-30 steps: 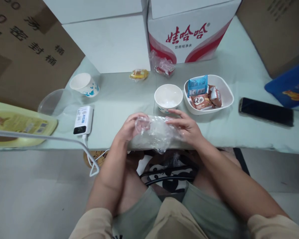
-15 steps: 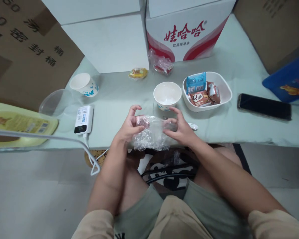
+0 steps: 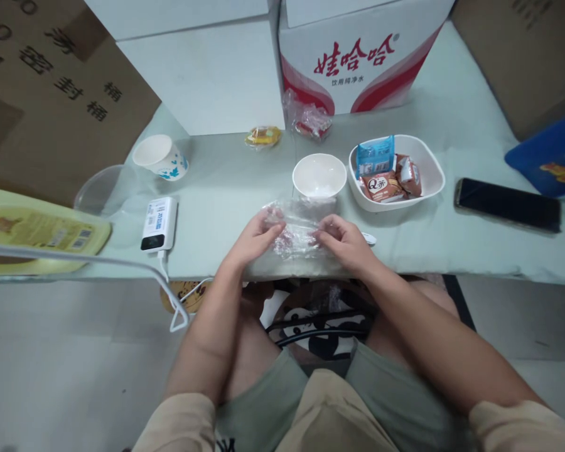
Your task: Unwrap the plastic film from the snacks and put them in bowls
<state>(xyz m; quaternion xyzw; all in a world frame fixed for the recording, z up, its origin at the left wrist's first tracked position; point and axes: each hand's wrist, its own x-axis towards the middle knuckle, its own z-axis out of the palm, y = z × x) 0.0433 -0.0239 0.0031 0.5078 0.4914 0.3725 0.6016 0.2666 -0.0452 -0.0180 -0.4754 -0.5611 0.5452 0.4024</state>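
Observation:
A crinkled sheet of clear plastic film (image 3: 295, 237) is stretched between my two hands, just above the table's front edge. My left hand (image 3: 258, 237) is closed on its left side, with the thumb laid over the film. On the right side, my right hand (image 3: 343, 240) pinches it with thumb and curled fingers. Whether anything lies inside the film I cannot make out. Right behind it stands a white paper bowl (image 3: 319, 172), its lower front partly hidden by the film. A white plastic piece (image 3: 369, 239) lies beside my right hand.
A white tub (image 3: 432, 182) of wrapped snacks stands right of the bowl, then a phone (image 3: 507, 204). To the left are a paper cup (image 3: 159, 157), a power bank (image 3: 159, 223) with cable and a yellow bottle (image 3: 42, 235). Wrapped items and boxes (image 3: 362, 69) line the back.
Both hands have moved slightly away from me, bringing the film up to the bowl. My fingers, spread wider before, are now closed on the film.

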